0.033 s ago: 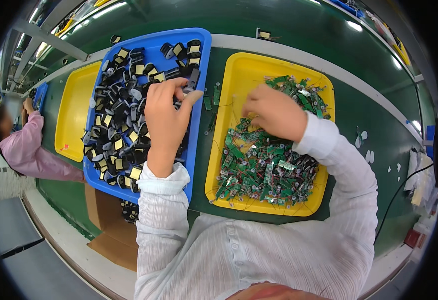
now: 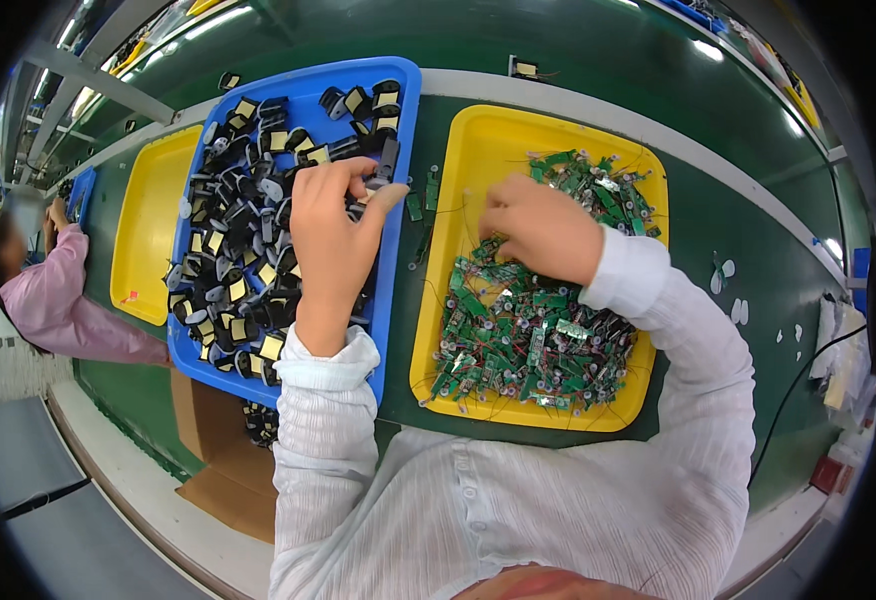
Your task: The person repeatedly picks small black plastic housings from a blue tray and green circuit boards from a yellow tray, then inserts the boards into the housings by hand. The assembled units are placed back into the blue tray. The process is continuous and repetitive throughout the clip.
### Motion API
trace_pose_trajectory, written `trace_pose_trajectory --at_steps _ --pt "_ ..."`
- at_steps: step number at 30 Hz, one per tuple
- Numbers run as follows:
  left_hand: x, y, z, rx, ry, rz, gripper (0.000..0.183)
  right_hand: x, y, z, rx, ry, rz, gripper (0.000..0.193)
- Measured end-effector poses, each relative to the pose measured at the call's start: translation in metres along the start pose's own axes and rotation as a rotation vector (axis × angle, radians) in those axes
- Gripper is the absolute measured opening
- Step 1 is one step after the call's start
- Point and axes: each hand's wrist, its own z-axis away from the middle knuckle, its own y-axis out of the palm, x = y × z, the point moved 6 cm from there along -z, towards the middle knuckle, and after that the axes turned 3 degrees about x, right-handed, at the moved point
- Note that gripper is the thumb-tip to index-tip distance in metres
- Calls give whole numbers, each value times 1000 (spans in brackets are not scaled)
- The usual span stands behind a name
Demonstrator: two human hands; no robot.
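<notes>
My left hand (image 2: 336, 225) is closed over the right side of a blue tray (image 2: 406, 110), pinching a small black plastic housing (image 2: 388, 160) between thumb and fingers. Many similar black housings (image 2: 233, 215), some with cream-coloured pads, are heaped in that tray. My right hand (image 2: 543, 228) reaches into a yellow tray (image 2: 478, 135), its fingers curled together at the edge of a pile of small green circuit boards (image 2: 518, 340) with thin wires. What those fingertips grip, if anything, is hidden.
Loose circuit boards (image 2: 416, 205) lie between the trays. Another yellow tray (image 2: 138, 250) is at left, near a person in a pink sleeve (image 2: 53, 290). An open cardboard box (image 2: 223, 470) sits below the blue tray. Pale flat pieces (image 2: 739, 311) and a black cable (image 2: 793, 400) are at right.
My right hand has shifted slightly left and down over the circuit boards. My left hand stays almost in place with the black housing.
</notes>
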Motion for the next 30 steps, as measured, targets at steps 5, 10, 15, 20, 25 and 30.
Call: trace_pose_trajectory --at_steps 5,10,15,20,25,30 --pt "-5 2 2 10 -49 305 30 3 20 -3 126 8 24 17" --pt "-2 17 11 115 -250 757 32 9 14 8 89 -3 134 24" --pt "-7 31 17 232 -340 959 33 15 17 9 17 -95 240 20" --pt "-11 33 23 254 -365 916 31 16 -31 11 -297 -93 70 17" --pt "-28 39 28 272 -328 956 30 20 -43 37 -599 221 -1320 14" --pt "-53 39 34 367 -228 1232 30 26 -19 43 -671 235 -1470 12"
